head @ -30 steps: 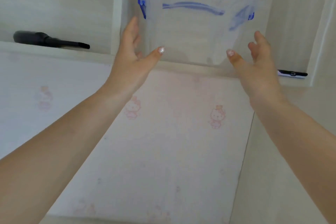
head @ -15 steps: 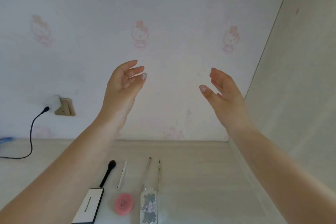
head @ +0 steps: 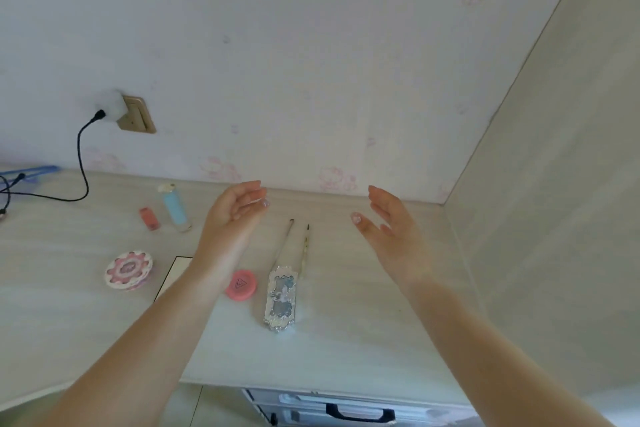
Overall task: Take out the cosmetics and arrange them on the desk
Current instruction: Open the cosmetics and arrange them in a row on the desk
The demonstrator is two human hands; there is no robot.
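Hands have let go of the clear box put up on the shelf a second ago; left hand (head: 235, 215) and right hand (head: 388, 222) now hover, fingers loosely spread, holding nothing. Cosmetics lie arranged on the bench (head: 363, 333): compact (head: 129, 270), tube (head: 175, 207), brushes (head: 304, 246). Probably finished.

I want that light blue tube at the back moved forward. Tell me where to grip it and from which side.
Judging by its pose, pinch the light blue tube across its mid-body, coming from above. It lies flat on the desk, long and narrow, cap toward the wall, so its long sides are exposed. The pink stick lies close on its left; the left hand is nearer.
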